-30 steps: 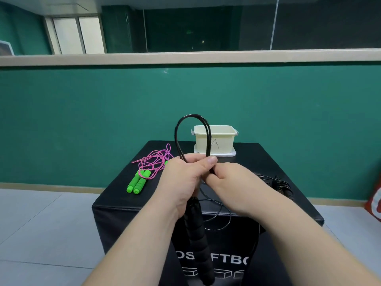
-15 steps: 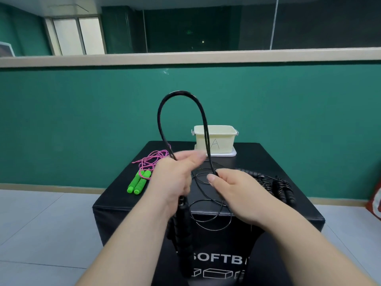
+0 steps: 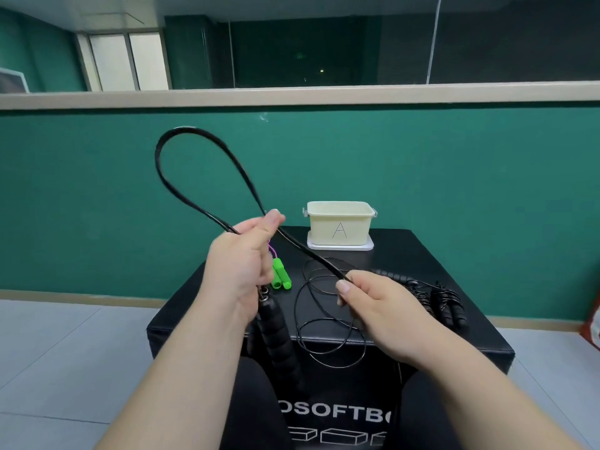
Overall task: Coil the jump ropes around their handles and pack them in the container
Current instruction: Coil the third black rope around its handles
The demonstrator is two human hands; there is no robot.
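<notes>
On the left hand [image 3: 240,264] the fingers [image 3: 274,219] are closed — thumb pressing the rope [image 3: 194,131] against the forefinger where a tall loop crosses itself, the others wrapped round the top of the foam handle [image 3: 276,336]. The right hand [image 3: 376,303] pinches the same rope lower down, thumb on top, and the stretch between the hands runs straight. The slack lies in loose rings on the bench [image 3: 422,251], some over its front edge.

The rope looks thin, light, glossy and springy — likely to slip through a loose pinch and spring open if released, so it wants holding close to the handle and kept taut; the foam should grip well.

The left hand is raised, its back toward the camera; the right sits lower, near the bench top. The open container [image 3: 339,222] stands at the back, a green rope [image 3: 281,277] by the left hand, a wound rope [image 3: 448,306] to the right.
</notes>
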